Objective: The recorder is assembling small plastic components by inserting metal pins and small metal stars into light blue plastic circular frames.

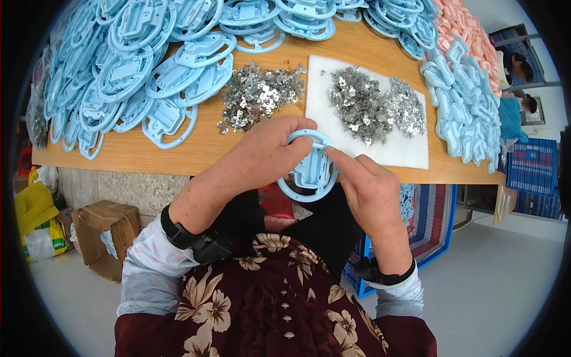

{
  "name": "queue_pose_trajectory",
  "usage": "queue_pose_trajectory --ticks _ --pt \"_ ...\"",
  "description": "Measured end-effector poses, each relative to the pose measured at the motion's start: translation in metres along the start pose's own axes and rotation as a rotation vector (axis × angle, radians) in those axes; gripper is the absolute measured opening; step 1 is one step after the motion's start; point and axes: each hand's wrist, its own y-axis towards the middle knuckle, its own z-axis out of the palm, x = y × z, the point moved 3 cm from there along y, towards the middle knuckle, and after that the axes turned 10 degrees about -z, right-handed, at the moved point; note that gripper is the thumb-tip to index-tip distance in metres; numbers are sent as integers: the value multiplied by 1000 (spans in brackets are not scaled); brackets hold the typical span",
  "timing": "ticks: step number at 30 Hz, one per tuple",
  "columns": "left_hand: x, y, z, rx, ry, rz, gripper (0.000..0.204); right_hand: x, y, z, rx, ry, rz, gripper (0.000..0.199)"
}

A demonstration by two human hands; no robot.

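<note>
Lying heaped on the table [208, 131], blue ring frames [125, 74] spread left of metal clips [259, 98]. Near the table's front edge, the left hand [264, 149] has its grip closed on a held frame [310, 169]; the right hand [375, 193] touches the rim, its grip unclear. Rightward, a white pad [410, 154] bears more clips.

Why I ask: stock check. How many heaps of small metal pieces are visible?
3: the left heap on the wooden table, plus a larger heap and a smaller heap, touching, on the white sheet.
</note>
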Motion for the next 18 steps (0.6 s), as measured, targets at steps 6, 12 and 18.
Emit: queue_pose_trajectory --ticks 6,12,18 --pt "-2 -2 0 -7 -34 -9 38 0 1 -1 17 8 15 41" --pt "1 0 0 -30 17 13 37 5 2 -1 52 -111 10 49" --pt "-3 -2 -1 -40 6 -4 37 8 6 -8 70 -162 -22 50"
